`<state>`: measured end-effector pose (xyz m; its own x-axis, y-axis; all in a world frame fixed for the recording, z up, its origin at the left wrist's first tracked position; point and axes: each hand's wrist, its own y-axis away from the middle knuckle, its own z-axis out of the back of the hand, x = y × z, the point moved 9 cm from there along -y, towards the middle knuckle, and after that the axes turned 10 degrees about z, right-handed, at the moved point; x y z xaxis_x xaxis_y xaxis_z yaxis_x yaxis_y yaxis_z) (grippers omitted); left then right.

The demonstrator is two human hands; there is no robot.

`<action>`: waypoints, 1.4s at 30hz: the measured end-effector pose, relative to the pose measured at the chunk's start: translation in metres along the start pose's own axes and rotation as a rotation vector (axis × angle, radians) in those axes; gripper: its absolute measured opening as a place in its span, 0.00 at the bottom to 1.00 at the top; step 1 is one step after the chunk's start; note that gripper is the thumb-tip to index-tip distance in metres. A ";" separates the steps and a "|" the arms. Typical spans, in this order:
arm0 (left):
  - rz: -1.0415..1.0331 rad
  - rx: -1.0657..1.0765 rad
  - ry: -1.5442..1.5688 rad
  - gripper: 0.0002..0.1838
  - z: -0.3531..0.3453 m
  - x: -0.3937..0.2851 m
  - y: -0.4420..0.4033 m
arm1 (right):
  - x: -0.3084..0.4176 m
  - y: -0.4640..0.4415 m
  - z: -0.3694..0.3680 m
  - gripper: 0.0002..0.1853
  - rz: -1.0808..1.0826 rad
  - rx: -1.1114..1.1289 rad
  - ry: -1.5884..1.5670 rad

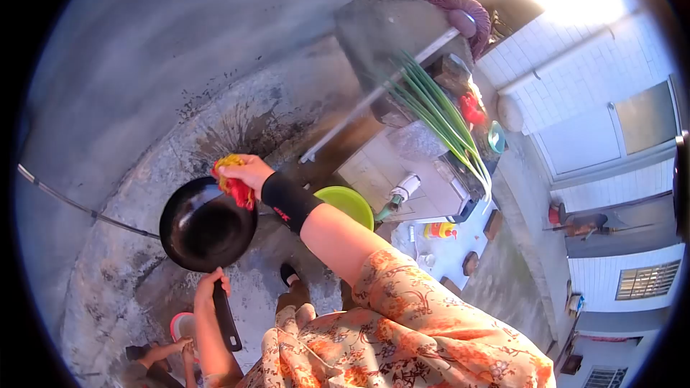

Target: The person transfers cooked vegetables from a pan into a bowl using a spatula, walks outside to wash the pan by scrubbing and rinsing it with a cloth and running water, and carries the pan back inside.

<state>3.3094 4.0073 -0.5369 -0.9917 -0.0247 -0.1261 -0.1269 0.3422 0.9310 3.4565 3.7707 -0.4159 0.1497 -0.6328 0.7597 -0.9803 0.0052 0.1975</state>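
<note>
A black wok is held over the wet concrete, its dark inside facing up. My left hand is closed around its long black handle, close to the pan. Bunched in my right hand is a red and yellow cloth, at the wok's upper right rim. Whether the cloth touches the metal I cannot tell. A black wristband covers my right wrist. Just beyond that wrist stands a lime-green basin, partly hidden by my forearm.
Green onions lie across a low tiled counter at right, beside a yellow bottle. A metal bar slants behind it. A hose runs along the left ground. At lower left, another person's hands are near a pink-rimmed basin.
</note>
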 end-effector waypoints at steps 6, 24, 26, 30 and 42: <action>-0.030 0.197 -0.120 0.10 -0.080 0.033 0.030 | 0.001 0.026 -0.007 0.19 0.212 0.129 0.929; -0.779 -0.909 -1.261 0.10 -0.147 -0.034 0.098 | 0.029 0.060 0.059 0.13 0.202 -0.207 0.661; -0.952 -1.164 -1.454 0.09 -0.145 -0.057 0.109 | 0.040 0.039 0.059 0.12 0.269 -0.230 0.502; -0.895 -1.348 -1.487 0.08 -0.129 -0.085 0.116 | 0.070 0.036 0.073 0.09 0.384 -0.339 0.618; -0.298 -0.232 -0.366 0.06 -0.070 -0.001 0.022 | 0.218 0.080 0.252 0.09 0.465 -0.598 0.513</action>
<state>3.3059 3.9489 -0.4922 -0.8452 0.2547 -0.4699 -0.4447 0.1525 0.8826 3.3786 3.4376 -0.3904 -0.0646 -0.0458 0.9969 -0.7470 0.6645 -0.0179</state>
